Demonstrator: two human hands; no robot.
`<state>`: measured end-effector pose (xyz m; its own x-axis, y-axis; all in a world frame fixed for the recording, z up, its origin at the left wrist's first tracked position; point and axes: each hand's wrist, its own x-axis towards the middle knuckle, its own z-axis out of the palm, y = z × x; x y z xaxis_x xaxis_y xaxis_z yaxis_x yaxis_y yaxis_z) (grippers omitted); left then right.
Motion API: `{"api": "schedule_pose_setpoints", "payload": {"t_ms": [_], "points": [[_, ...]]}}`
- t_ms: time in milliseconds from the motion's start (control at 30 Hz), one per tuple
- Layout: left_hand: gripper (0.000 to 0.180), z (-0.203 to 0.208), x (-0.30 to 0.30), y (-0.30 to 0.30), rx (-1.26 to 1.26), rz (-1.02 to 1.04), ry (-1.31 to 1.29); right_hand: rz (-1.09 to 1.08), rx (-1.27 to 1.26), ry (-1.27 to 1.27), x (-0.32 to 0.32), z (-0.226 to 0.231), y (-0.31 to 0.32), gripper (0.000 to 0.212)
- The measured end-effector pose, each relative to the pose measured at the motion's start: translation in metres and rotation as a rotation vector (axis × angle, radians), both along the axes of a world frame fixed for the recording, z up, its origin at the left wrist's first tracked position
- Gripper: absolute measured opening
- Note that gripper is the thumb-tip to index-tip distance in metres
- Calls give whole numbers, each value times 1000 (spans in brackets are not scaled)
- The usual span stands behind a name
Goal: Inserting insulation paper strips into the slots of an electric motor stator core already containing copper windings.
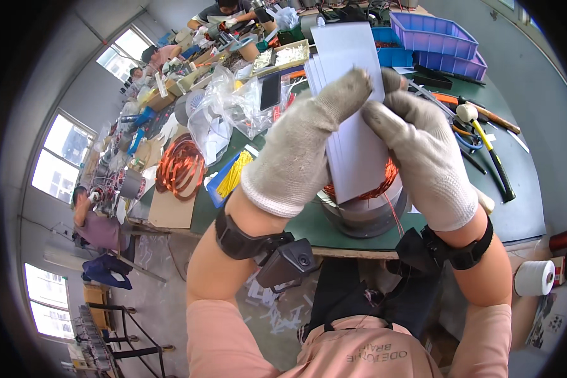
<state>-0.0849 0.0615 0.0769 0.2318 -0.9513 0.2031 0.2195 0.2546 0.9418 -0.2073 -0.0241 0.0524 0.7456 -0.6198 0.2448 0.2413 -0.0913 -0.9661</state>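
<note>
Both of my hands wear whitish knitted gloves with greyed fingers. Between them, a fanned stack of long white paper sheets (357,160) is held upright above the bench. My left hand (299,142) grips it from the left, thumb laid across the front and the other fingers hidden behind. On the right edge, my right hand (425,148) closes with bent fingers and thumb against the sheets. Below and behind the paper stands a grey round motor stator (362,220) with copper windings (384,186), partly covered by the sheets and my hands.
Left on the green bench (277,230) lie yellow strips (235,174), a copper wire coil (181,167) and plastic bags (223,104). Toward the right are a yellow-handled mallet (488,148), pliers (469,138) and purple bins (435,38). Another person (223,12) works at the far end.
</note>
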Motion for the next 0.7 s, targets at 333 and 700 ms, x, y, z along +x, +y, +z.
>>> {"api": "schedule_pose_setpoints", "payload": {"t_ms": [333,700], "points": [[35,-15,-13,9,21,-55,75,31,296,-52,-40,-21,24,45],[31,-58,-37,38,48,-10,94,59,54,100,-50,-64,57,31]]}}
